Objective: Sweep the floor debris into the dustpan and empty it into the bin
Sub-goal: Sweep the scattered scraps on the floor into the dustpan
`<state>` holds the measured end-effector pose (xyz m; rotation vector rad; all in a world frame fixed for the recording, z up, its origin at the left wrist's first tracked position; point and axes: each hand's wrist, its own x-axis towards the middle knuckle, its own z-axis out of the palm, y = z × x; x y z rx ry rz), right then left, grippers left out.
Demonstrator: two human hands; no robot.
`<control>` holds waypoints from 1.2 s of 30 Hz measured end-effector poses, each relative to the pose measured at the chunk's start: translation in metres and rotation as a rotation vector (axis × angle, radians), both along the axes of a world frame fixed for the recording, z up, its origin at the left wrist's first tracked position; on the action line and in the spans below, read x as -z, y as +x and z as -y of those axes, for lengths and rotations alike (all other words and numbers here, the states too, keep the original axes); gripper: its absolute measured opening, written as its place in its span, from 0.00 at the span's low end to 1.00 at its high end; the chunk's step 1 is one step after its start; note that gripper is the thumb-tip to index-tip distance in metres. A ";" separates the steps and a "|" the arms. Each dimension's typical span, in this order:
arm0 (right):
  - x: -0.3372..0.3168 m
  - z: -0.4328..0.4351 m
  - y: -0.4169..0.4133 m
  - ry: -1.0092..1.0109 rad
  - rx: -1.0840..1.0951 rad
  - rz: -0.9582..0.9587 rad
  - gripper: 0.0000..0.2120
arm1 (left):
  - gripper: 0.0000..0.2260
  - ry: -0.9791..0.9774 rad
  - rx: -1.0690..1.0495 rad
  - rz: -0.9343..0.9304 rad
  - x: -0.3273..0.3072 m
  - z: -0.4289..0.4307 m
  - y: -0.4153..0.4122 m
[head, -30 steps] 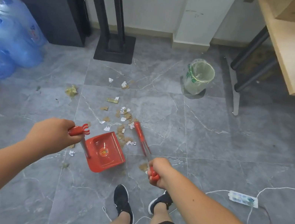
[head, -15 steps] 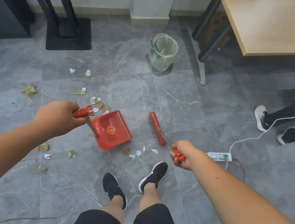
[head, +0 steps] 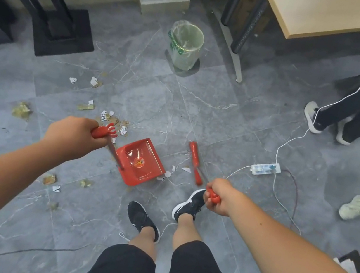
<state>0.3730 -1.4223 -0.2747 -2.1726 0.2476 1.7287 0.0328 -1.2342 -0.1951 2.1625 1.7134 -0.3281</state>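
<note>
White power strip (head: 266, 168) lies on grey tiles near the broom (head: 195, 162).

The left hand (head: 72, 136) grips the red handle of the dustpan (head: 140, 162), which sits on the gray floor (head: 224, 124). The right hand (head: 219, 199) grips the red end of a small broom (head: 195, 162), and its head is down on the floor just to the right of the dustpan. Bits of paper (head: 106, 115) lie near the dustpan, mostly to its left. The bin (head: 184, 45) stands farther back, near a desk (head: 326, 13) leg. A white power strip (head: 265, 168) lies to the right.
</note>
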 end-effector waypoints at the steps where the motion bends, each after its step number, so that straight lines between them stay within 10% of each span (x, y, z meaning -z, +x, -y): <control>1: 0.003 0.003 -0.009 -0.004 -0.004 -0.019 0.13 | 0.21 -0.003 -0.001 -0.009 0.000 0.001 -0.002; 36: -0.005 -0.052 -0.230 0.021 -0.272 -0.314 0.09 | 0.20 -0.028 -0.507 -0.042 -0.026 0.079 -0.185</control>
